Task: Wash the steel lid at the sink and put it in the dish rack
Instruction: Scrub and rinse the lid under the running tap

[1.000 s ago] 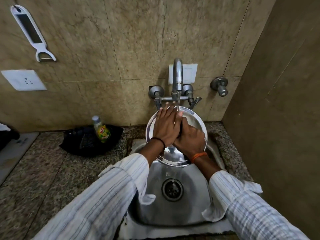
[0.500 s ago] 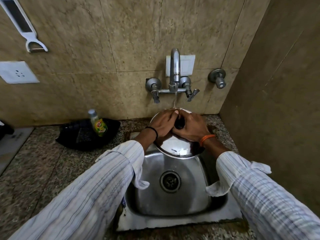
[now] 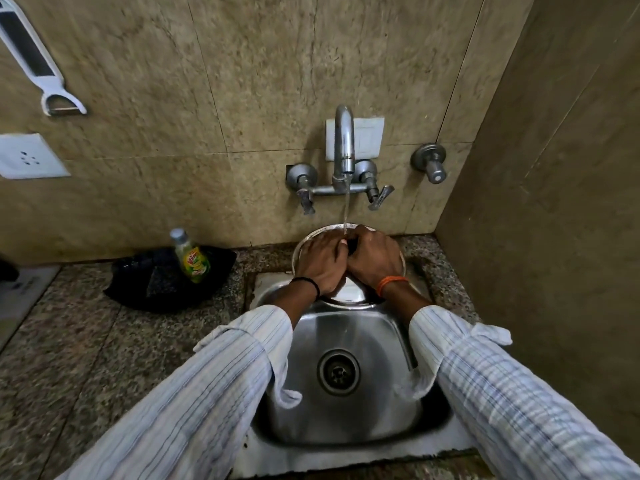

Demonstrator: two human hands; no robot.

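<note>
A round steel lid point(image 3: 349, 295) is held over the back of the steel sink point(image 3: 349, 424), under running water from the tap point(image 3: 343, 143). My left hand point(image 3: 320, 261) lies across the lid's left side with fingers curled toward its middle. My right hand point(image 3: 374, 258) covers the right side and grips the lid's dark knob, which is mostly hidden. Both hands meet under the stream. Most of the lid is hidden by my hands; only its rim and near edge show. No dish rack is in view.
A green dish-soap bottle point(image 3: 191, 256) stands in a black tray point(image 3: 166, 282) on the granite counter point(image 3: 86, 358) left of the sink. A peeler point(image 3: 38, 64) and a socket point(image 3: 29, 161) are on the tiled wall. A side wall point(image 3: 554, 237) closes the right.
The lid has tilted from facing me to lying flatter and lower over the sink. My left hand slid from flat on the lid's face to curled at its middle beside my right hand.
</note>
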